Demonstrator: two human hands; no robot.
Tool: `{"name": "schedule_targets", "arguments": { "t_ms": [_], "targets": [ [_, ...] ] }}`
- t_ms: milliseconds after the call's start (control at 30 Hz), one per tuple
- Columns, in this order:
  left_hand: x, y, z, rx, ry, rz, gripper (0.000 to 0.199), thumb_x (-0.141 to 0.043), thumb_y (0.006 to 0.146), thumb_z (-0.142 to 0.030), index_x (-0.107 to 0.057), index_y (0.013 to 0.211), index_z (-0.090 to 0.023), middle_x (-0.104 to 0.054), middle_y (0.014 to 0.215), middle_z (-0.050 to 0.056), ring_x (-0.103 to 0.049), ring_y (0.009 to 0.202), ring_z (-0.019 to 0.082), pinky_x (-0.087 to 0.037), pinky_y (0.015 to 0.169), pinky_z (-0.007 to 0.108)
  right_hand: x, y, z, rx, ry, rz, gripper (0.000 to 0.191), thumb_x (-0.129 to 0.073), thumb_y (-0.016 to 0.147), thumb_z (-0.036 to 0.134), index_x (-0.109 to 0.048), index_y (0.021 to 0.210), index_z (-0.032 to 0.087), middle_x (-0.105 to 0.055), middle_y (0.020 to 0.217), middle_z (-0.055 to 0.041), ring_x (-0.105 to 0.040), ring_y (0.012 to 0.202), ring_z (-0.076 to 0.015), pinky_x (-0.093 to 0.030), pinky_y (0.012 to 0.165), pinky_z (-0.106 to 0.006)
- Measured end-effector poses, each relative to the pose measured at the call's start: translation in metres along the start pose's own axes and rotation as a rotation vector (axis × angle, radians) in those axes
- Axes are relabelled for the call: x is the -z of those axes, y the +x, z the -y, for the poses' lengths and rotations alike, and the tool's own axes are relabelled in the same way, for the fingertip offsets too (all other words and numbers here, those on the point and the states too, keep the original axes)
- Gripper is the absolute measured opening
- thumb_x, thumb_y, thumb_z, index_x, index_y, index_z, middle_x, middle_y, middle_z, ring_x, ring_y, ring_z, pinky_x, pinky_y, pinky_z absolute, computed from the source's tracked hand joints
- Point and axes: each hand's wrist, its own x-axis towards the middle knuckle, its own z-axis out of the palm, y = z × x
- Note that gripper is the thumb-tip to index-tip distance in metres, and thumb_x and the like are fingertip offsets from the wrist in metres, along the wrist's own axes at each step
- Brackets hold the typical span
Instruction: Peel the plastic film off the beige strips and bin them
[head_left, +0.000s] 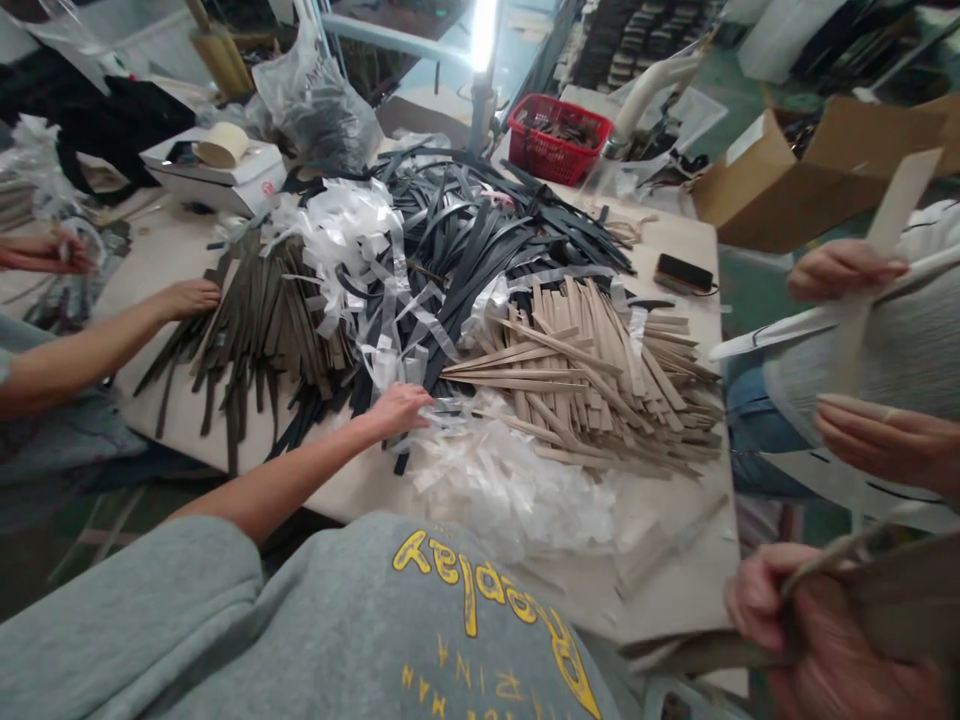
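Black, taupe and tan strips [480,230] lie heaped across the middle of the worktop [675,590], with white plastic film [495,490] spreading toward its near edge. The left hand [397,410], fingers loosely spread, rests on the pile's near side among film and strips. At the near right corner, the right hand [795,610] grips a taupe strip [847,545] tightly.
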Motion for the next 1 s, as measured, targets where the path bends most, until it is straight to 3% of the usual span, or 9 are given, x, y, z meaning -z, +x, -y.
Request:
{"name": "schedule_targets", "arguments": {
  "t_ms": [67, 200, 333, 467, 533, 700, 800, 1000],
  "targets": [
    [-0.004, -0.003, 0.012, 0.045, -0.017, -0.016, 0.004, -0.074, 0.064, -0.019, -0.07, 0.064, -0.019, -0.068, 0.076, 0.007, -0.061, 0.082, 0.022, -0.041, 0.085, 0.033, -0.005, -0.004, -0.023, -0.059, 0.132, 0.078, 0.035, -0.076, 0.07, 0.055, -0.061, 0.077, 0.024, -0.052, 0.058, -0.0005, -0.042, 0.041, -0.0106, -0.027, 0.037, -0.024],
    [0.001, -0.006, 0.005, 0.13, -0.123, -0.095, 0.018, -0.065, 0.075, -0.031, -0.067, 0.064, -0.018, -0.068, 0.072, 0.006, -0.062, 0.078, 0.021, -0.043, 0.079, 0.032, -0.029, -0.012, -0.062, -0.206, 0.218, 0.184, 0.044, -0.079, 0.068, 0.057, -0.063, 0.082, 0.018, -0.058, 0.06, 0.0004, -0.044, 0.04, -0.0086, -0.033, 0.038, -0.02],
    [0.014, -0.013, -0.036, 0.162, -0.345, -0.108, 0.039, -0.046, 0.089, -0.049, -0.065, 0.082, -0.016, -0.071, 0.076, 0.006, -0.063, 0.067, 0.018, -0.048, 0.066, 0.029, -0.047, -0.007, -0.073, -0.259, 0.249, 0.322, 0.044, -0.074, 0.073, 0.058, -0.065, 0.084, 0.016, -0.061, 0.06, -0.0006, -0.043, 0.042, -0.0078, -0.03, 0.04, -0.019],
    [0.01, -0.027, -0.09, 0.189, -0.892, 0.043, 0.034, -0.061, 0.082, -0.049, -0.06, 0.082, -0.015, -0.07, 0.074, 0.004, -0.062, 0.06, 0.014, -0.05, 0.065, 0.027, -0.08, 0.0, -0.056, -0.233, 0.192, 0.621, 0.045, -0.058, 0.087, 0.059, -0.068, 0.094, 0.015, -0.052, 0.05, 0.0029, -0.037, 0.041, -0.0083, -0.026, 0.041, -0.02],
    [0.001, -0.034, -0.11, 0.199, -1.022, 0.142, 0.034, -0.068, 0.079, -0.047, -0.059, 0.077, -0.014, -0.068, 0.071, 0.004, -0.06, 0.058, 0.012, -0.049, 0.064, 0.026, -0.103, 0.003, -0.043, -0.124, 0.166, 0.712, 0.044, -0.054, 0.089, 0.058, -0.067, 0.095, 0.017, -0.062, 0.062, 0.0, -0.042, 0.043, -0.0086, -0.03, 0.043, -0.021],
    [-0.022, -0.044, -0.127, 0.19, -1.074, 0.268, 0.035, -0.076, 0.072, -0.044, -0.062, 0.078, -0.013, -0.068, 0.069, 0.003, -0.059, 0.057, 0.012, -0.048, 0.06, 0.025, -0.142, 0.011, -0.018, 0.025, 0.061, 0.692, 0.044, -0.057, 0.086, 0.056, -0.07, 0.093, 0.015, -0.05, 0.047, 0.0044, -0.046, 0.042, -0.0112, -0.034, 0.045, -0.022],
    [-0.027, -0.048, -0.124, 0.194, -1.096, 0.353, 0.033, -0.08, 0.068, -0.04, -0.066, 0.08, -0.013, -0.068, 0.069, 0.002, -0.06, 0.06, 0.012, -0.048, 0.061, 0.025, -0.143, 0.017, -0.012, 0.122, -0.029, 0.639, 0.039, -0.058, 0.086, 0.052, -0.07, 0.086, 0.015, -0.047, 0.045, 0.0055, -0.044, 0.041, -0.0107, -0.032, 0.045, -0.022],
    [-0.029, -0.052, -0.114, 0.245, -1.048, 0.643, 0.028, -0.079, 0.07, -0.036, -0.073, 0.082, -0.012, -0.07, 0.072, 0.005, -0.059, 0.059, 0.011, -0.047, 0.06, 0.024, -0.138, 0.021, -0.006, 0.25, -0.143, 0.629, 0.034, -0.055, 0.09, 0.046, -0.071, 0.086, 0.016, -0.048, 0.046, 0.0056, -0.046, 0.041, -0.0108, -0.034, 0.046, -0.023]
  ]
}}
